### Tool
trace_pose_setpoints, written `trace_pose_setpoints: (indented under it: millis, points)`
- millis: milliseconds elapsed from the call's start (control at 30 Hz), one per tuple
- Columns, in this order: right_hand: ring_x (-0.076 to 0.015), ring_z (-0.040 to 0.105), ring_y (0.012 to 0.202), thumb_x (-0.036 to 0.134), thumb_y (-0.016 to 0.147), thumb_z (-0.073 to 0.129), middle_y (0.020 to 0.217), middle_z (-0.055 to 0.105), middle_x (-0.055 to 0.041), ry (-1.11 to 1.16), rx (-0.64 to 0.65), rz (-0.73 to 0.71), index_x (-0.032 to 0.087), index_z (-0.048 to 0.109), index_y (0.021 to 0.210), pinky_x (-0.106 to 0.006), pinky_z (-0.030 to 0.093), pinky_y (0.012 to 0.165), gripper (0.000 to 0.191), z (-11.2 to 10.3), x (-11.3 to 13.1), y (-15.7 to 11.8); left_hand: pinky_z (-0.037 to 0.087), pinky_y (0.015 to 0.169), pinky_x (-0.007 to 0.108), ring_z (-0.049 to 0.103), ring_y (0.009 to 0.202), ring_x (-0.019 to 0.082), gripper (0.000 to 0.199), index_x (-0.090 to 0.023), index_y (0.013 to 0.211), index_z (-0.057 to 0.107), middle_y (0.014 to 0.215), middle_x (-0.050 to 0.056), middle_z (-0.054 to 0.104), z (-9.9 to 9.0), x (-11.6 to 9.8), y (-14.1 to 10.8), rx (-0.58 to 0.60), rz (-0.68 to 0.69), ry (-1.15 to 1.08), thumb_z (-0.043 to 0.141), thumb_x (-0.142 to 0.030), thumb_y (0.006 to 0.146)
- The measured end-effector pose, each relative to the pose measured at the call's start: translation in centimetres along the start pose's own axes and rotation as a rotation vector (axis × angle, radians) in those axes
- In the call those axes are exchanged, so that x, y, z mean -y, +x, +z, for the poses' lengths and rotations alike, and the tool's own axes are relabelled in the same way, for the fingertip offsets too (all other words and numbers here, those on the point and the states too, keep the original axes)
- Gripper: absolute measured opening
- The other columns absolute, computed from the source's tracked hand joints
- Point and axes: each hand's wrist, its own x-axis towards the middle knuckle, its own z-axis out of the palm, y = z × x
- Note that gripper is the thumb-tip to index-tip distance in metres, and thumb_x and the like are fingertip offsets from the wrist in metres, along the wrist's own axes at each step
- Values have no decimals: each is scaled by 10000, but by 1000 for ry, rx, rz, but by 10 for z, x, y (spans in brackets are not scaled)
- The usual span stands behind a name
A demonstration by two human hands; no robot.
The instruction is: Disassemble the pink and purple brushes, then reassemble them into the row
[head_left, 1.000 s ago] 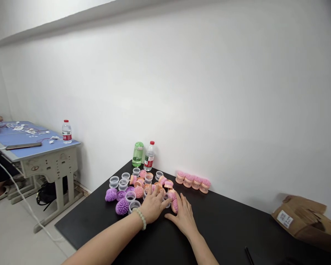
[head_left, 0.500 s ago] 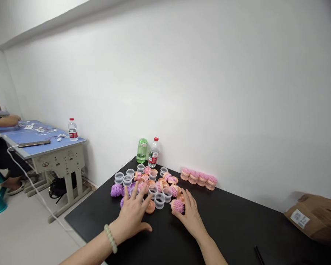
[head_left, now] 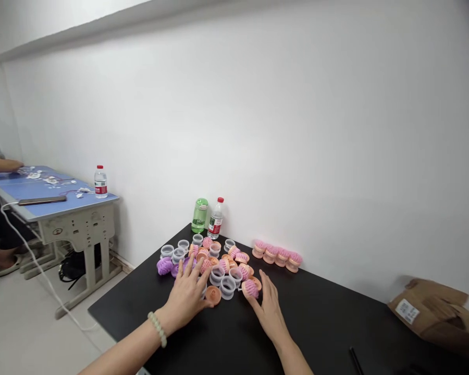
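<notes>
A heap of round silicone bristle brushes [head_left: 219, 263], pink, orange and purple, lies mixed with clear plastic rings [head_left: 227, 287] on the black table [head_left: 140, 304]. My left hand [head_left: 185, 297] rests open at the heap's front left, its fingers over purple brushes [head_left: 164, 266] and its thumb near an orange disc [head_left: 213, 295]. My right hand [head_left: 269, 307] holds a pink-bristled brush [head_left: 250, 288] between thumb and fingers at the heap's right edge. Several assembled pink brushes [head_left: 277, 255] stand in a row behind, against the wall.
A green bottle [head_left: 200, 215] and a water bottle [head_left: 216, 219] stand at the table's back corner. A torn cardboard box [head_left: 433, 317] sits at the right, a black pen [head_left: 355, 360] near the front. To the left, a co-worker's hand [head_left: 3, 165] is at a blue desk [head_left: 42, 194].
My left hand has moved from the middle of the heap to its left front, uncovering the orange disc and rings. My right hand has shifted right onto the pink brush.
</notes>
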Motion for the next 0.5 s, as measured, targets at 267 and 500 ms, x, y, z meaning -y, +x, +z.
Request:
trace_pose_setpoints:
  millis: [267, 500]
  points:
    - [-383, 506, 1308, 641, 878, 341, 1402, 519, -251, -55, -234, 339, 59, 409, 1412, -494, 421, 1059, 793, -23, -35, 37, 323, 1149, 655, 207, 1485, 416, 914, -194, 1396, 455, 1540, 186, 414, -3, -58, 22, -113, 460, -254, 921, -245, 612]
    - [-376, 531, 1286, 429, 790, 595, 1329, 598, -215, -245, -263, 387, 75, 506, 1336, -450, 409, 1066, 657, -77, -88, 94, 336, 1146, 639, 246, 1476, 406, 768, -199, 1335, 512, 1484, 166, 491, 25, -68, 29, -159, 560, -327, 878, -214, 661]
